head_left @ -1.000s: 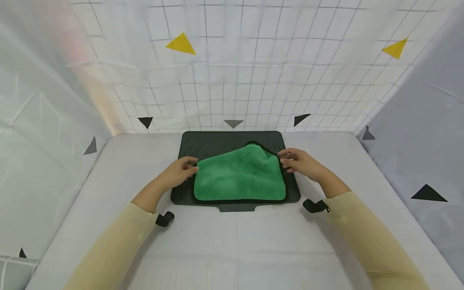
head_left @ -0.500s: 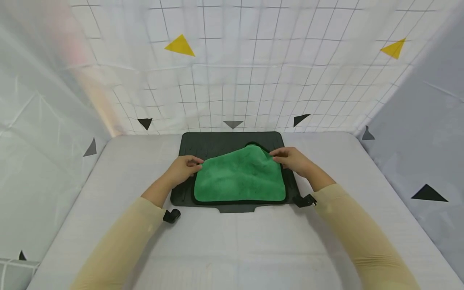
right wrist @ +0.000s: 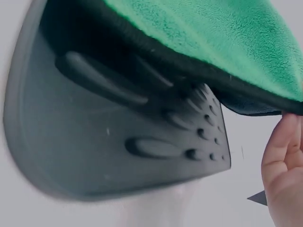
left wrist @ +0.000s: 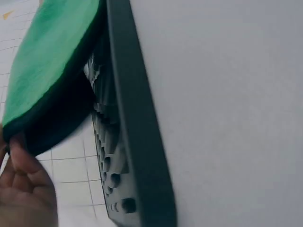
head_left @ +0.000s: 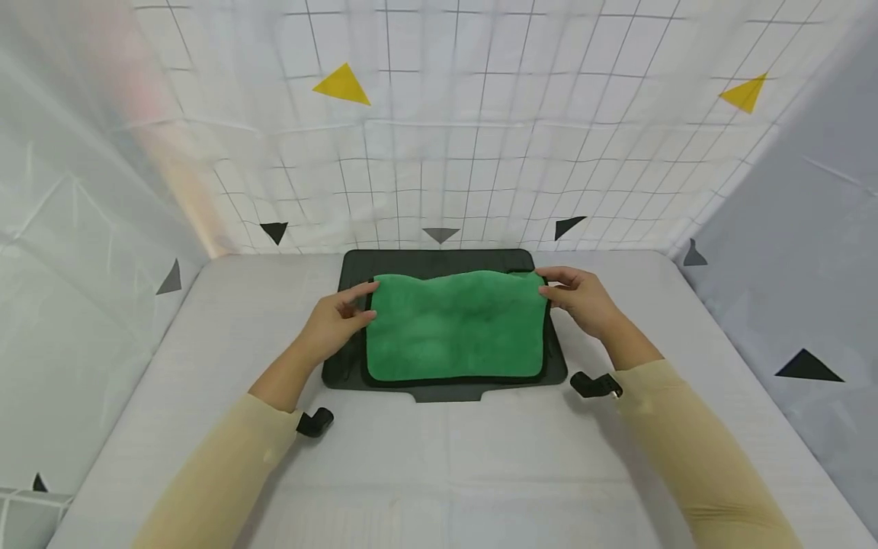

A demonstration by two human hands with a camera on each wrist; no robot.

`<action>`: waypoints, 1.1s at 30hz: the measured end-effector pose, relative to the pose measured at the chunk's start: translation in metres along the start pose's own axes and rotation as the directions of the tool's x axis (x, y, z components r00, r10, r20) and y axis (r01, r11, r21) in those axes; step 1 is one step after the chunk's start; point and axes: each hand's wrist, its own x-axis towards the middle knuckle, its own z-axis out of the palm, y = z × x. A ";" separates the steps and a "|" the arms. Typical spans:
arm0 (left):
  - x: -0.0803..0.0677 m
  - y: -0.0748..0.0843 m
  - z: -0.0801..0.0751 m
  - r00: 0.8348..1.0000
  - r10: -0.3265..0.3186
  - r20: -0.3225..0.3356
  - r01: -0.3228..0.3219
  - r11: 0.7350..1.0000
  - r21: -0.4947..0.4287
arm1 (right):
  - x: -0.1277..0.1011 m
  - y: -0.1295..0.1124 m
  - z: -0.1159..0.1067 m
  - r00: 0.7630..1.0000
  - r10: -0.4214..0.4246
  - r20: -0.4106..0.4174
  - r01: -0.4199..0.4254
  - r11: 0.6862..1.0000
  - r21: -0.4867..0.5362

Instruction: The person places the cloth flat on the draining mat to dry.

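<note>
A green cloth (head_left: pixel 456 324) with a black hem lies over a black ridged mat (head_left: pixel 439 263) on a grey table. My left hand (head_left: pixel 343 313) pinches the cloth's far left corner and my right hand (head_left: pixel 576 293) pinches its far right corner. The far edge is lifted slightly off the mat and stretched between the hands. In the left wrist view the green cloth (left wrist: pixel 47 71) hangs above the black mat (left wrist: pixel 137 142) with my fingers (left wrist: pixel 23 184) at its corner. The right wrist view shows the green cloth (right wrist: pixel 222 42) raised over the black mat (right wrist: pixel 118 132), my fingers (right wrist: pixel 284 175) at its edge.
White gridded sheets (head_left: pixel 439 137) with yellow and dark triangles wall in the grey table (head_left: pixel 439 473) at the back and sides. Bare table surface lies in front of the mat and on both sides of it.
Both hands took hold of the cloth's far corners and pulled them apart and away from me. The bunched far edge now lies straight, covering more of the mat.
</note>
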 end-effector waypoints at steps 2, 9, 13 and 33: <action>-0.003 0.002 0.000 0.999 0.025 -0.029 -0.025 1.000 0.011 | -0.003 -0.002 -0.002 1.000 -0.016 0.004 0.015 0.997 0.075; -0.006 -0.001 -0.001 0.998 -0.036 0.060 0.029 0.993 0.117 | -0.005 0.003 -0.007 0.987 0.109 0.117 -0.100 0.992 -0.077; -0.004 -0.005 -0.001 0.978 -0.149 0.149 0.118 0.973 0.197 | -0.005 0.008 -0.007 0.957 0.205 0.205 -0.162 0.964 -0.210; 0.028 -0.001 0.008 0.994 -0.063 0.087 0.054 0.994 0.095 | 0.022 0.007 0.006 0.967 0.197 0.163 -0.164 0.967 -0.193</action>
